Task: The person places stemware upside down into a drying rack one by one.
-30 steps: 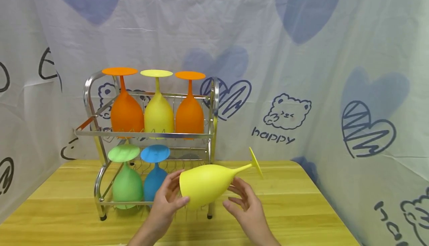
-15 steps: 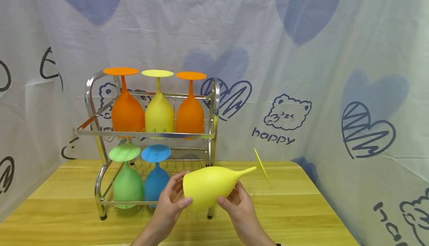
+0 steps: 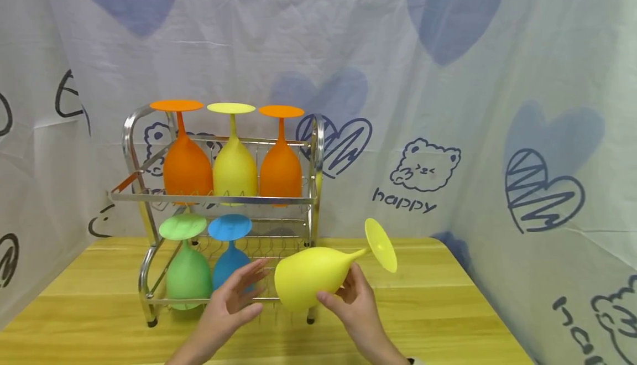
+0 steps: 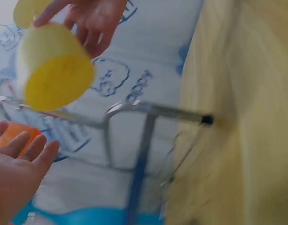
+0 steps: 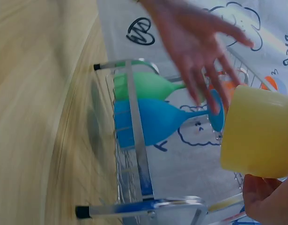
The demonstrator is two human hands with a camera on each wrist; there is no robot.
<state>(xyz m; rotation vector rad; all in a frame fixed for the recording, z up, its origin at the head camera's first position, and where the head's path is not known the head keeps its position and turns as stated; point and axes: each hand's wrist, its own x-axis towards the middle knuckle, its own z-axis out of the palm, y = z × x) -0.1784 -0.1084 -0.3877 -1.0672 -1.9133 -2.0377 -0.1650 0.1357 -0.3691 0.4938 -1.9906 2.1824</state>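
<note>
A yellow wine goblet (image 3: 311,276) lies tilted on its side in the air, its rim to the left and its foot to the upper right. My right hand (image 3: 355,309) grips its bowl near the stem, thumb in front and fingers behind. Just left of the rim, my left hand (image 3: 231,304) holds nothing, its fingers spread and apart from the goblet. In the left wrist view the mouth of the goblet (image 4: 59,82) faces the camera. The right wrist view has the left hand (image 5: 200,47) beyond the goblet's bowl (image 5: 261,133).
A two-tier metal rack (image 3: 214,200) stands on the wooden table (image 3: 423,298). Upside down on its top tier are two orange goblets (image 3: 186,168) and a yellow one (image 3: 235,168). Below stand a green goblet (image 3: 188,271) and a blue goblet (image 3: 230,265). A patterned curtain (image 3: 388,77) hangs behind.
My left hand has let go of the goblet's rim and drawn back left. My right hand has closed round the bowl, and the goblet's foot has turned more toward the head camera.
</note>
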